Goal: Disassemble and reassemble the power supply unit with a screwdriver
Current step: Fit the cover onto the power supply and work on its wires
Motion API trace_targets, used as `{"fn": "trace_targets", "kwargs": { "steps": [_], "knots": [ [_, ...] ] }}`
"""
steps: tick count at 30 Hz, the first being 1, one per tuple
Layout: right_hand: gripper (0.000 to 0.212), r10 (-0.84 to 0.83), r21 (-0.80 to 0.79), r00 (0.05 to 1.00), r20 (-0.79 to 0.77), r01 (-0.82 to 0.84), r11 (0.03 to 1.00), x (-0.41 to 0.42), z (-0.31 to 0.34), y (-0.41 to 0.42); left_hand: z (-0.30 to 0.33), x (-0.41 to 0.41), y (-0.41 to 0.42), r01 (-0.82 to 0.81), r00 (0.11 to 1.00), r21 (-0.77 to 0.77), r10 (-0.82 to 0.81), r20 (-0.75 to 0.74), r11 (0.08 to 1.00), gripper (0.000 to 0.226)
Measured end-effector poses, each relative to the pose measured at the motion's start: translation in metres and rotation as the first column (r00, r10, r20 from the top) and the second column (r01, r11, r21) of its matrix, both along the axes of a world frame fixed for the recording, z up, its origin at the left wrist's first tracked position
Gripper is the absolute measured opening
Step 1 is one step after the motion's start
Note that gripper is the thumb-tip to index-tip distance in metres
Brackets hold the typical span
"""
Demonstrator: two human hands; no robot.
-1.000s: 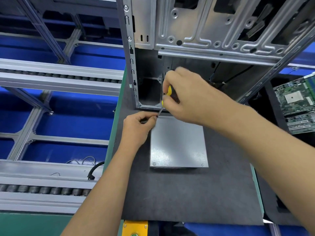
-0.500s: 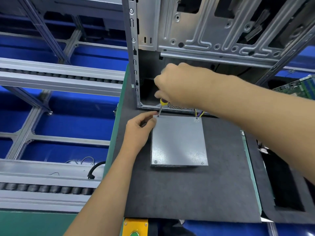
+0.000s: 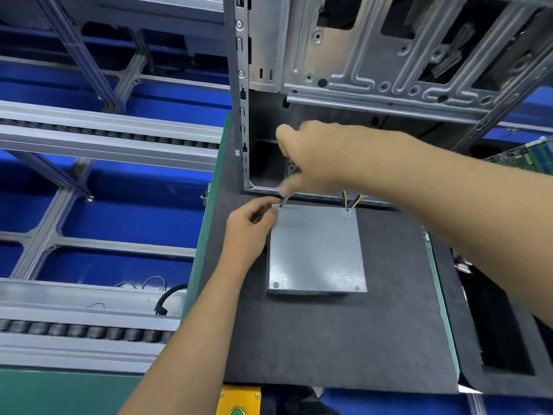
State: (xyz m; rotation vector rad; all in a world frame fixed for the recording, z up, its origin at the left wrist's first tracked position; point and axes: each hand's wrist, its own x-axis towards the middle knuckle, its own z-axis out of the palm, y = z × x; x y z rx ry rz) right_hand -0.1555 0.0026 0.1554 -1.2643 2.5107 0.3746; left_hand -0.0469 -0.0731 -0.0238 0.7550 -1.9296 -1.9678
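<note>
Power supply unit: the grey metal box (image 3: pixel 317 250) lies flat on the dark mat (image 3: pixel 329 339) in front of you, its lid facing up, just before the open computer case (image 3: pixel 359 70).
Lid screws: you can see one screw at the near left corner (image 3: pixel 276 285) and one at the near right corner (image 3: pixel 357 288); the far left corner is where your tool meets the lid.
Wires: a bundle of yellow and dark wires (image 3: pixel 351 201) rises from the far right edge of the unit toward the case.
Screwdriver: only a short piece of the metal shaft (image 3: pixel 283 201) shows below your right fist, tilted, with its tip at the far left corner of the lid; the handle is hidden inside your hand.
Right hand: your right hand (image 3: pixel 317 158) is curled around the screwdriver from above, fingers closed on the handle; it is blurred.
Left hand: your left hand (image 3: pixel 250 232) rests against the left far corner of the unit, thumb and forefinger curled close together right beside the screwdriver tip; you cannot tell from here whether they pinch a screw or only steady the corner.
Mat and bench: the mat lies on a green-edged bench (image 3: pixel 206 250).
Left of the bench: roller conveyor rails (image 3: pixel 89 136) run over blue surfaces, and a black cable (image 3: pixel 167 298) loops near the closer rail.
Far right: a green circuit board (image 3: pixel 529 158) shows at the edge.
Near edge: a yellow box (image 3: pixel 239 398) sits below the mat.
</note>
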Motion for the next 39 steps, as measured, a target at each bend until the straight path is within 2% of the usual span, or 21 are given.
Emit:
{"fn": "trace_targets", "kwargs": {
  "steps": [2,4,6,8,13,18,22,26,39],
  "knots": [
    [0.022,0.056,-0.006,0.996,0.070,-0.055,0.998,-0.003,0.003,0.001,0.000,0.000,0.000,-0.003,1.000,0.001,0.003,0.012,1.000,0.020],
    [0.010,0.105,-0.061,0.994,0.010,-0.104,0.993,-0.002,0.002,0.000,-0.001,0.000,0.000,-0.002,1.000,-0.001,0.002,0.015,1.000,0.021],
    [0.029,0.090,-0.072,0.990,-0.107,-0.098,0.993,0.003,0.000,-0.003,-0.002,-0.001,0.000,-0.007,1.000,-0.007,0.007,0.018,1.000,0.021],
    [0.037,0.053,-0.065,0.988,-0.142,-0.063,0.996,0.005,-0.001,-0.003,-0.003,-0.001,0.000,-0.015,1.000,-0.013,0.015,0.022,1.000,0.021],
    [0.035,-0.061,-0.183,0.998,0.000,0.060,0.981,-0.013,-0.002,0.003,-0.003,-0.001,-0.001,-0.003,1.000,-0.044,0.004,0.026,0.999,0.021],
    [0.038,-0.107,-0.255,0.993,-0.043,0.093,0.963,-0.020,-0.013,0.017,-0.002,-0.004,-0.002,-0.024,0.999,-0.140,0.028,0.028,0.990,0.014],
    [0.039,-0.169,-0.261,0.986,-0.003,0.163,0.952,-0.020,-0.020,0.023,-0.001,-0.005,-0.003,-0.030,0.999,-0.187,0.037,0.034,0.982,0.012],
    [0.042,-0.221,-0.259,0.974,0.050,0.226,0.939,-0.021,-0.023,0.023,-0.001,-0.006,-0.004,-0.030,0.998,-0.205,0.041,0.052,0.978,0.012],
    [0.045,-0.246,-0.333,0.967,0.072,0.256,0.907,-0.020,-0.026,0.029,0.001,-0.007,-0.006,0.001,0.999,-0.204,0.010,0.052,0.979,0.011]
  ]
}}
